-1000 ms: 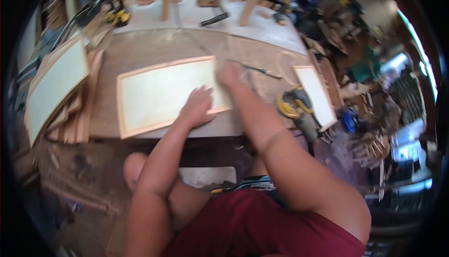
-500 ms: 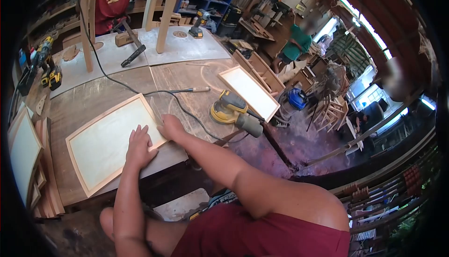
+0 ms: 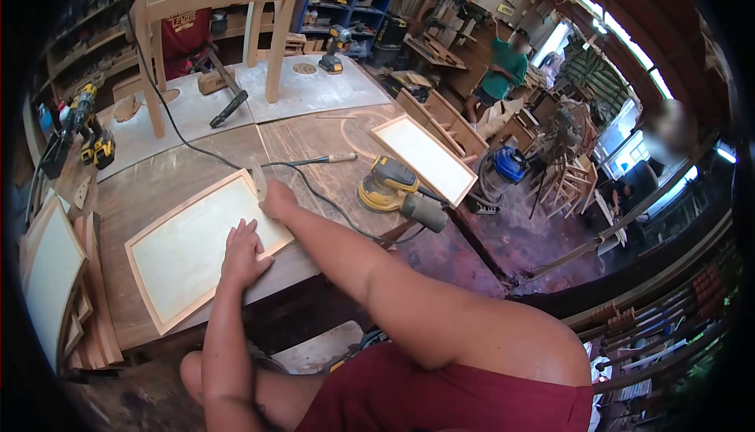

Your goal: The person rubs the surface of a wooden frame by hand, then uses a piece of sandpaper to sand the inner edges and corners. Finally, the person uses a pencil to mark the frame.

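Note:
A framed panel (image 3: 197, 247) with a white face and a pale wood border lies flat on the workbench in front of me. My left hand (image 3: 245, 255) rests on its near right part, fingers stretched over the surface. At the panel's right border, my right hand (image 3: 278, 201) is closed on a thin pale flat piece (image 3: 258, 180), which juts out beyond the fingers along the frame's edge. Its exact kind is hard to make out. To the right, a yellow-and-black orbital sander (image 3: 387, 184) sits on the bench, near a second, smaller framed panel (image 3: 425, 158).
A black cord (image 3: 197, 147) crosses the bench behind the panel, near a wooden-handled tool (image 3: 334, 158). More framed panels (image 3: 53, 275) lean at left, below cordless drills (image 3: 85, 121). A hammer (image 3: 228, 106), a drill (image 3: 334, 47) and a chair frame (image 3: 275, 55) stand beyond. Two people are farther back.
My right hand has slid the pale piece along the border toward the far corner. My left hand stays on the panel. The whole view has shifted slightly.

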The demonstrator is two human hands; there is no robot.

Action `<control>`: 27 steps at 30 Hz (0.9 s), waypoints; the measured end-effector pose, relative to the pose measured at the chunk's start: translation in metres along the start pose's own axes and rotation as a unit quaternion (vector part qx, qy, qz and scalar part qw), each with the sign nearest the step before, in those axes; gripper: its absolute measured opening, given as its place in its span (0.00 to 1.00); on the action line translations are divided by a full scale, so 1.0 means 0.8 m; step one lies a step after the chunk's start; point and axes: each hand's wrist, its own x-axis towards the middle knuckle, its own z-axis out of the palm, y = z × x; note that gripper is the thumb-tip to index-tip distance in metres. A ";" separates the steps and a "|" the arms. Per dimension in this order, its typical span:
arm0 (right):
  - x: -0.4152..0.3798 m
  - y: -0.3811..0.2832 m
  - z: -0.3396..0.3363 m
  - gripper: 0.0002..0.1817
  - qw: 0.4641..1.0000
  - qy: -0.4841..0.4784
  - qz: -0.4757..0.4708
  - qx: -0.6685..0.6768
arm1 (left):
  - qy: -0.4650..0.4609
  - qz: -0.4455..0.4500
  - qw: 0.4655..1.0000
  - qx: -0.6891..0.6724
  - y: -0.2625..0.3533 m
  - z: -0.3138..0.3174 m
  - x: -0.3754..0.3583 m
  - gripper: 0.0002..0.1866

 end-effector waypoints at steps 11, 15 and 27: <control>-0.057 0.016 -0.016 0.17 0.993 -0.047 -0.004 -0.106 | -0.001 -0.005 1.000 -0.011 0.000 -0.003 -0.004 0.19; -0.030 0.019 -0.001 0.17 0.997 0.005 -0.055 -0.045 | -0.001 0.004 1.000 0.001 -0.003 0.002 -0.004 0.21; 0.061 -0.013 0.037 0.13 0.996 0.076 -0.054 0.008 | 0.000 0.004 1.000 -0.005 0.001 -0.005 -0.003 0.21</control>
